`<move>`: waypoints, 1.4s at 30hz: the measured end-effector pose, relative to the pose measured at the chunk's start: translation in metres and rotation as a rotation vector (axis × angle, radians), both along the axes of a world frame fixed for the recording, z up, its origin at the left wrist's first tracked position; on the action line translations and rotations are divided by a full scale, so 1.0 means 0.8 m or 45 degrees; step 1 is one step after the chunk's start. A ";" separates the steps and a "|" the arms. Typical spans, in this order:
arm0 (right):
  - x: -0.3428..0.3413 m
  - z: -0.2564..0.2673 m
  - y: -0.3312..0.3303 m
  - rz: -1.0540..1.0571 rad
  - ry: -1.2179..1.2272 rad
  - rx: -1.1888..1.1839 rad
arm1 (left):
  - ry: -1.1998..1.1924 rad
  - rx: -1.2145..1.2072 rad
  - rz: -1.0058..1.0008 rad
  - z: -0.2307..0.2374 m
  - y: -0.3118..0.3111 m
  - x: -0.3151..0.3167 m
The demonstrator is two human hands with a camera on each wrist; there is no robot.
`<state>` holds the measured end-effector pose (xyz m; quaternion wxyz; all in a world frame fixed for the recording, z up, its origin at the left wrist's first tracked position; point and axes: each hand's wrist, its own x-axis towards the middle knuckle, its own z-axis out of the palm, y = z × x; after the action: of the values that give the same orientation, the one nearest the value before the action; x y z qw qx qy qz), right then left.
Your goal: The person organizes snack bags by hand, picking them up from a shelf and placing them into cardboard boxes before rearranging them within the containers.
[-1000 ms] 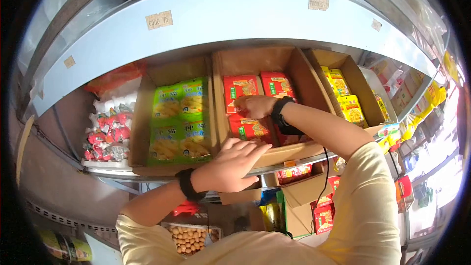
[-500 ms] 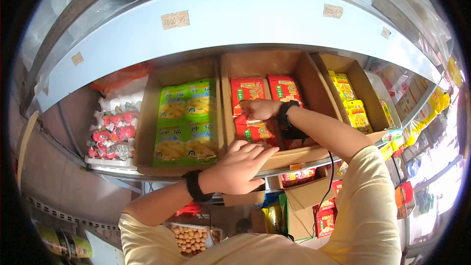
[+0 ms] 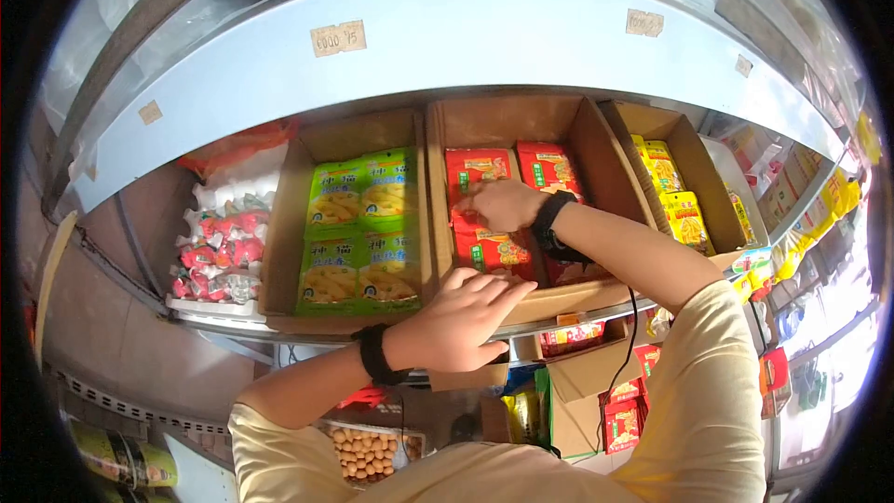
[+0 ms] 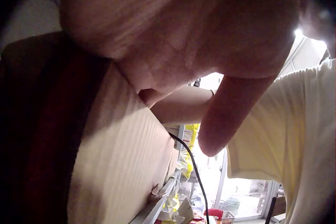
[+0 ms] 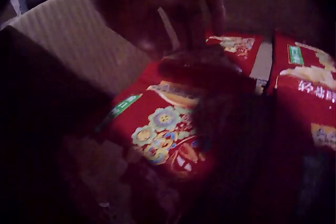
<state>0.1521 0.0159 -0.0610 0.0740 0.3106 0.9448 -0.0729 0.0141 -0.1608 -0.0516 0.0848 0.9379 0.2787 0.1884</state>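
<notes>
My right hand [image 3: 506,206] reaches into an open cardboard box [image 3: 507,112] of red snack packets. Its bent fingers pinch the far edge of the near-left red snack packet [image 3: 498,250], which lies flat; in the dark right wrist view that packet [image 5: 165,124] shows flowers and a green label, and the fingertips are in shadow. Beyond it lies another red packet [image 3: 470,166], with one more [image 3: 549,168] to the right. My left hand [image 3: 456,321] rests on the box's front edge, fingers spread and straight; the left wrist view shows the palm over the cardboard wall [image 4: 121,140].
Left of this box stands a box of green packets [image 3: 358,224], then a white tray with red-wrapped items [image 3: 223,247]. A box of yellow packets [image 3: 686,214] is on the right. A white shelf edge [image 3: 484,37] crosses above; eggs [image 3: 368,452] lie below. A black cable [image 3: 619,354] hangs by my right arm.
The view has shifted slightly, so the boxes sit farther right and lower. My right hand stays at the near-left red packet, and my left hand stays on the box edge.
</notes>
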 end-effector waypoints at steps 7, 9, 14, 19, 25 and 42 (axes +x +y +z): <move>0.014 -0.046 0.032 -0.072 0.124 -0.250 | 0.001 0.027 0.006 0.000 0.001 0.001; 0.016 -0.044 0.033 -0.010 0.194 -0.247 | -0.015 0.024 -0.003 0.000 0.001 0.000; 0.009 -0.029 0.024 0.051 0.067 -0.110 | 0.027 0.010 0.008 0.000 0.000 0.000; 0.010 -0.002 0.020 0.084 -0.042 -0.099 | 0.099 -0.069 0.012 0.006 -0.001 -0.001; 0.019 0.005 0.005 0.322 -0.226 -0.250 | 0.140 -0.129 0.022 0.010 -0.001 0.001; 0.110 0.022 0.065 -0.240 -0.478 -0.369 | 0.148 -0.109 0.016 0.009 0.002 0.000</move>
<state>0.2404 0.0679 -0.0434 0.2847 0.3915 0.8612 -0.1550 0.0143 -0.1596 -0.0446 0.1071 0.9410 0.2968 0.1222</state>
